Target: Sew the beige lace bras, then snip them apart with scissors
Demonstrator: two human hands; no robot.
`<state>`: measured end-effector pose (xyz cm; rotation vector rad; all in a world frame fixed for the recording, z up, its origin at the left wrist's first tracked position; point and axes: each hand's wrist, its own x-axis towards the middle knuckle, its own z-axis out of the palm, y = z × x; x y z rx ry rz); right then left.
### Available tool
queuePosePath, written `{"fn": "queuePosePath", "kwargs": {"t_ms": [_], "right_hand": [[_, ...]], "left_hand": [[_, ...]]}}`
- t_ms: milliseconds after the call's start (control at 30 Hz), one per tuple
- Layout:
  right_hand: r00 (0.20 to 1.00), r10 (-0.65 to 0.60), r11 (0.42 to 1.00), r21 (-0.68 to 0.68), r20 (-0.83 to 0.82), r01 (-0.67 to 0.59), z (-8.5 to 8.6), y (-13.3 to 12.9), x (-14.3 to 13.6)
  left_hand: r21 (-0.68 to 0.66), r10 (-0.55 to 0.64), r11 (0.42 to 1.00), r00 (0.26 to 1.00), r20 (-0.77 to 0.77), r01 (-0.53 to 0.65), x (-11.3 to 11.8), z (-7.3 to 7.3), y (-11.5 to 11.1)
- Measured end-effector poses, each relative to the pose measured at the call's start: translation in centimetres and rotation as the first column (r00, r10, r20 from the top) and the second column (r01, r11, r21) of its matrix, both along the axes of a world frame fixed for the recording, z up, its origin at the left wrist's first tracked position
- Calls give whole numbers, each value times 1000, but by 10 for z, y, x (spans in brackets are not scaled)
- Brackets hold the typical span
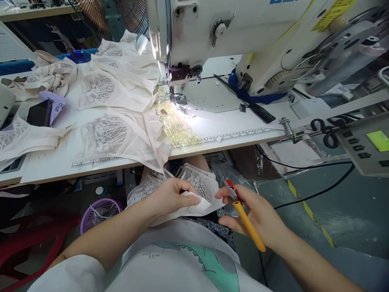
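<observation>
A white lace bra (199, 182) lies across my lap, below the table edge. My left hand (174, 198) pinches its lower band between thumb and fingers. At the bra's right end is my right hand (252, 213), curled around thread snips (247, 225) with an orange handle, a red part and a metal blade pointing up and away. The right index fingertip is close to the fabric edge; whether it touches cannot be made out. Straps from the bra rise toward more white lace bras (112, 134) spread on the table.
A sewing machine (209, 32) stands ahead, its needle area lit. A ruler tape (212, 140) runs along the table edge. Black-handled tool (261, 113), phone (39, 113) and lilac paper (54, 103) lie on the table. Below left are a purple basket (86, 219) and red stool (39, 235).
</observation>
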<state>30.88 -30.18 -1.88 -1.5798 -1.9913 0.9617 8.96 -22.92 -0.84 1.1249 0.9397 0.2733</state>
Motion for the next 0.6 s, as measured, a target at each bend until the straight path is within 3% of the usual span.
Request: {"fn": "queuePosePath", "kwargs": {"t_ms": [100,167,233,267,333,400,433,467,500,600], "right_hand": [[992,-63,994,81,-110,72,-2,1,-21],[988,-66,985,151,-141,87,1,7,-32],[982,-82,970,213,-172,118,8,14,-36],[972,-115,963,215,-205,160,11,17,-36],[919,-219,949,148,-327,279,18,23,-32],[812,-305,931,21,-498,363,28,27,-30],[746,-323,928,-39,-582,371,35,29,-30],[682,-321,930,-84,-657,358,44,30,-32],[630,-304,938,-110,-715,328,54,31,-35],[539,-203,965,-73,-817,252,86,33,-49]], "left_hand": [[78,-28,997,999,-16,29,0,-2,-1],[227,-25,973,997,-77,42,-3,-6,-4],[494,59,869,984,-168,32,-10,-10,-11],[646,123,762,973,-198,35,-13,-12,-16],[887,222,457,958,-181,62,-20,-18,-30],[978,230,175,961,-150,111,-26,-28,-44],[985,231,95,959,-162,143,-30,-36,-50],[980,256,71,947,-196,184,-35,-45,-55],[968,302,98,920,-252,233,-42,-55,-58],[900,445,303,789,-424,313,-77,-82,-56]]}}
